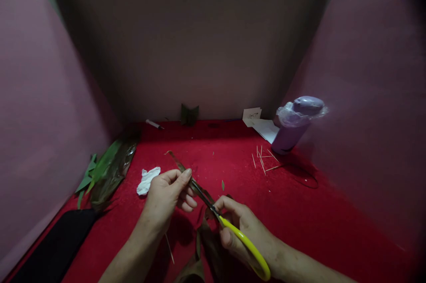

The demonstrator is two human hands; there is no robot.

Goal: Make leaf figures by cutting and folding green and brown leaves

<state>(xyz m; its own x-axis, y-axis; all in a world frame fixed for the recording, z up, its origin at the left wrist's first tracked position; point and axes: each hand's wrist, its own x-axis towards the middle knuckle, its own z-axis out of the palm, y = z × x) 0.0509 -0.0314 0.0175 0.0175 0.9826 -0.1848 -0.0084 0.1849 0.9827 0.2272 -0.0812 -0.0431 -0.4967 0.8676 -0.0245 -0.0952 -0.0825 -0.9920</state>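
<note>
My left hand (171,189) pinches a narrow brown dried leaf strip (176,161) between thumb and fingers, its curled tip pointing up and left. My right hand (242,229) holds scissors with yellow handles (248,245). The scissor blades (203,193) lie along the strip and reach to my left fingertips; whether they are fully closed cannot be made out. Below the hands, a larger brown leaf (211,247) hangs down toward the bottom edge, partly hidden by my right hand. A thin stick (169,248) lies under my left wrist.
On the red cloth (233,152) lie crumpled white tissue (148,180), green leaves (106,163) and a black object (56,247) at left, several thin sticks (262,158), a purple container (289,134) and papers (264,129) at right, and a syringe-like tube (154,124) behind.
</note>
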